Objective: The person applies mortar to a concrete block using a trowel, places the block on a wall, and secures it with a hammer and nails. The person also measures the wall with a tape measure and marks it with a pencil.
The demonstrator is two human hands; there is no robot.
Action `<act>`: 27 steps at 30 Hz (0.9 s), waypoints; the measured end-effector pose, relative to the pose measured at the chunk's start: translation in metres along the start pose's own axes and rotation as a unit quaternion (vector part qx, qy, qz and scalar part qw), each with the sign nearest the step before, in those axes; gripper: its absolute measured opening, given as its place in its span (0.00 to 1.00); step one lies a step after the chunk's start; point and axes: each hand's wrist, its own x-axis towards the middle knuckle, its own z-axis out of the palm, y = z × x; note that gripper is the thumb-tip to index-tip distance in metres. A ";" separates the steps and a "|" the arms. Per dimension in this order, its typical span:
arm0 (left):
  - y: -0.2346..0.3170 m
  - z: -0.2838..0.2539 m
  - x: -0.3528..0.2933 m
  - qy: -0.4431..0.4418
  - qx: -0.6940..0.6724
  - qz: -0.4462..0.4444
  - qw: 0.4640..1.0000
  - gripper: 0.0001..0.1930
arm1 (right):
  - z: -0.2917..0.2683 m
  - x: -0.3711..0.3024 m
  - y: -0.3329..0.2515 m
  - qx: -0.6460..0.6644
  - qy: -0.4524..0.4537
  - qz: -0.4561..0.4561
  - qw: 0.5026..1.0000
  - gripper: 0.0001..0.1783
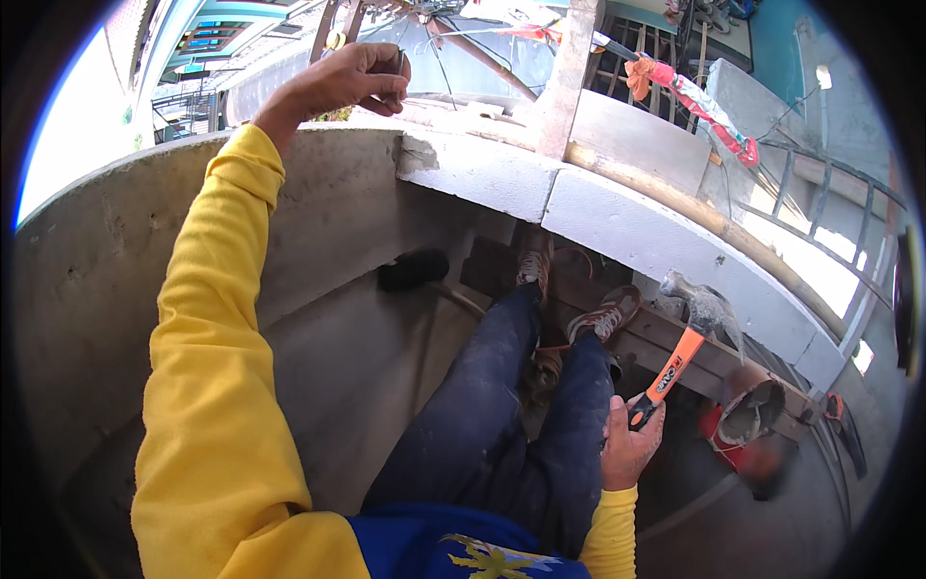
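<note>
My left hand [359,81] is raised at the upper left, above the top of the grey concrete wall [318,207]. Its fingertips pinch a thin dark piece [401,62] that looks like a nail. Lower right of centre, my right hand [632,442] is wrapped round the grip of a claw hammer [679,355]. The hammer has an orange and black handle, and its worn metal head points up and away from me. Beyond that head runs a course of white blocks [648,228], which the hammer overlaps in the picture.
My shoes rest on wooden planks [666,352] below the white blocks. A mortar-crusted bucket [757,410] stands at the right, near a dark tool with an orange part [845,434]. Behind the blocks are a bamboo pole [704,198], an upright post [571,87] and a metal frame [825,198].
</note>
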 end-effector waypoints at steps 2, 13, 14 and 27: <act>-0.001 -0.003 0.000 0.009 0.006 -0.007 1.000 0.08 | -0.009 0.007 0.011 -0.038 0.030 -0.069 0.996 0.18; -0.042 -0.047 0.033 -0.062 0.081 -0.099 0.990 0.10 | -0.010 0.000 -0.025 0.125 0.019 -0.014 0.992 0.14; -0.047 -0.054 0.035 -0.072 0.077 -0.113 0.988 0.10 | -0.003 -0.002 -0.032 0.142 0.021 0.007 0.990 0.14; -0.105 -0.097 0.066 -0.148 0.113 -0.180 0.966 0.08 | 0.122 0.007 -0.132 0.310 -0.050 -0.043 0.949 0.31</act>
